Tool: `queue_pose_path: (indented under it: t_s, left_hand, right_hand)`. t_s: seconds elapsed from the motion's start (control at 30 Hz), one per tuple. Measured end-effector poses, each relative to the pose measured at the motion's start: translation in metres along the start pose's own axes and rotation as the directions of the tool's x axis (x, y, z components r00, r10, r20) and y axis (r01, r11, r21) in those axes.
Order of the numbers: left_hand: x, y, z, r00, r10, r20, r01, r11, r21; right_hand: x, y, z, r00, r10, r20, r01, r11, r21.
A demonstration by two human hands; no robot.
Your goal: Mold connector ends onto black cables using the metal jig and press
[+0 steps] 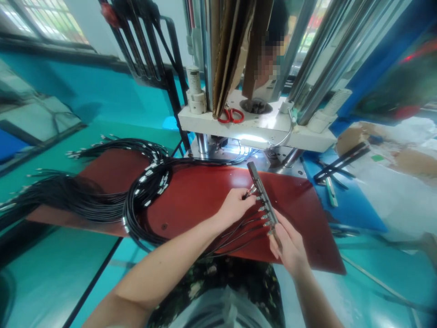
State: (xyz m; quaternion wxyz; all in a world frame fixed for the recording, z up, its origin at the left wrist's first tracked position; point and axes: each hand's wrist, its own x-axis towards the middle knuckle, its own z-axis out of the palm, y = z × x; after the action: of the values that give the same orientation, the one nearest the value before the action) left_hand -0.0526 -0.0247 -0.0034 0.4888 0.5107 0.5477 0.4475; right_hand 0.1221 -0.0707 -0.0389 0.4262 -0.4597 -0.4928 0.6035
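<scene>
My right hand [287,241] is closed around the lower end of a long grey metal bar [262,193], tilted above the red-brown board [201,191]. Along the bar's left side sit several small metal cable ends, with thin black cables [235,239] trailing from them down to the left. At the bar's upper part, my left hand [236,204] pinches a black cable with a metal connector [251,189] at its tip. That connector is against or very close to the bar; contact cannot be made out.
A bundle of black cables [146,182] with white tags lies coiled on the left of the board. Behind the board stands a press with a white plate [259,132], bearing red-handled scissors [231,115] and cardboard. Tools lie on a blue surface [362,207] to the right. Another person is behind the press.
</scene>
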Motion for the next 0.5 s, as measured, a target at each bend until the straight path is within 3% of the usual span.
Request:
queue_pose_path:
  t_s: [0.17, 0.37, 0.5]
  left_hand:
    - [0.003, -0.002, 0.004, 1.000, -0.004, 0.009, 0.004, 1.000, -0.018]
    - [0.002, 0.000, 0.001, 0.999, 0.037, 0.011, -0.037, 0.999, -0.015]
    - [0.002, 0.001, -0.003, 0.997, 0.033, 0.067, -0.032, 0.999, -0.020]
  right_hand:
    - [0.000, 0.000, 0.001, 1.000, -0.010, -0.011, 0.010, 1.000, -0.024]
    - [0.000, -0.005, 0.009, 0.997, -0.058, -0.042, 0.049, 0.980, -0.193]
    - [0.001, -0.007, 0.008, 0.999, -0.018, -0.039, 0.012, 0.990, -0.139]
